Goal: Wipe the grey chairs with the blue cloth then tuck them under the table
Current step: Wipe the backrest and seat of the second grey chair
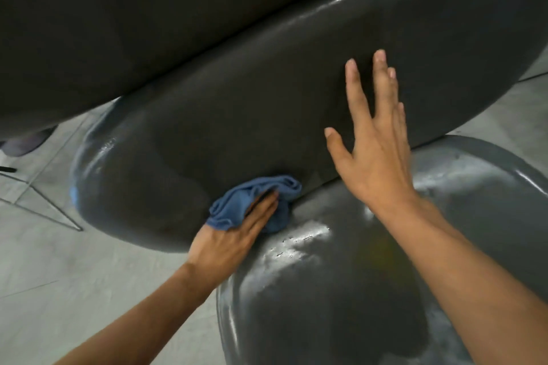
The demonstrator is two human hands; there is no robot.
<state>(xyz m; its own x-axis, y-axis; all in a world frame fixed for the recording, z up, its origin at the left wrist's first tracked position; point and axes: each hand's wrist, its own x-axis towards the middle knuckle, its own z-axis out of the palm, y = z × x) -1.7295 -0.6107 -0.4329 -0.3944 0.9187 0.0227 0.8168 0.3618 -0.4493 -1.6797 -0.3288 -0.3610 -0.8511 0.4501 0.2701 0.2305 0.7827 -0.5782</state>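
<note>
Head view: the left hand [234, 234] has its grip on the cloth [261, 201], fingers laid over the bunched blue fabric and pressing it against the lower inside of the chair's [237, 115] backrest, just above the crease where it meets the seat [341, 290]. The right hand [376, 142] lies flat and wide on the backrest, fingers spread, holding nothing, apparently steadying the shell.

The cloth is balled up, so only a small part touches the surface; I judge it could miss patches or roll out from under the fingers on the curve. The seat looks glossy with streaks, perhaps damp, and a wet shell could let the bracing palm slide. Pushing hard on the backrest might also shift the chair on the smooth floor [59, 261].

A dark curved surface [118, 9] fills the top of the view; whether it is the desk or another chair, I cannot tell. Pale grey floor tiles show at left, with thin metal legs [44, 207] standing on them.
</note>
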